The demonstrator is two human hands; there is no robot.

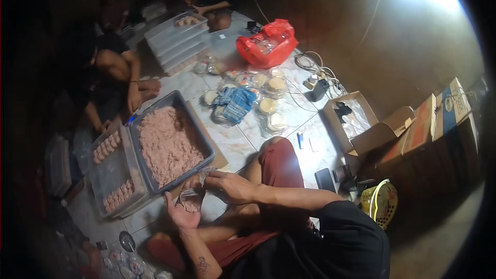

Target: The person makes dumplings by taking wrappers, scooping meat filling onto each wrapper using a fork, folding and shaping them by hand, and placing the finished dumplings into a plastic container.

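Observation:
My left hand [183, 218] cups a small clear plastic bag [190, 199] with some pink minced mixture showing in its bottom. Above it, the fingers of my right hand [230, 186] are closed on the bag's upper plastic, partly hidden from view. Just beyond both hands lies a grey tub [208, 151] heaped with pink minced mixture [168, 142]. Against its left side sits a clear plastic box [114, 180] with rows of shaped pink pieces [119, 196] at its near and far ends.
A co-worker's hand [103, 125] is at the clear box's far edge; another person sits behind stacked clear boxes [178, 44]. A blue cloth [235, 104], wrapped round packs [268, 106] and a red bag [266, 46] lie ahead. Cartons [361, 124] and a yellow basket [380, 204] stand right.

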